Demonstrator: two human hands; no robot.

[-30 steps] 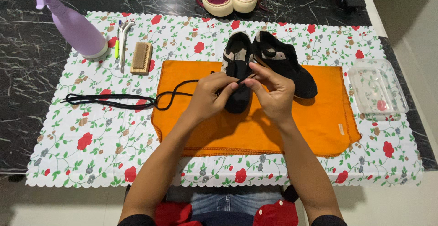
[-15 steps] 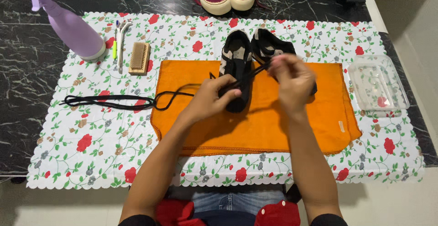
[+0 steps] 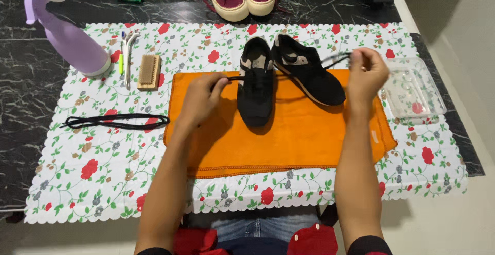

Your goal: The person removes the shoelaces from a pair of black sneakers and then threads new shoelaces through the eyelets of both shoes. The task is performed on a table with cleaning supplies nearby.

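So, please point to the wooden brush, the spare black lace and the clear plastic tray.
wooden brush [image 3: 149,72], head view, middle of its back.
spare black lace [image 3: 116,121], head view, midway along it.
clear plastic tray [image 3: 433,100], head view, right rim.

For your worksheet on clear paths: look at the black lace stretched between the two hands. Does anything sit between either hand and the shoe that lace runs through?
Nothing visible does. The left hand and right hand each pinch an end of the black lace in their fingers, and it runs across the black shoes. Only bare orange cloth lies below.
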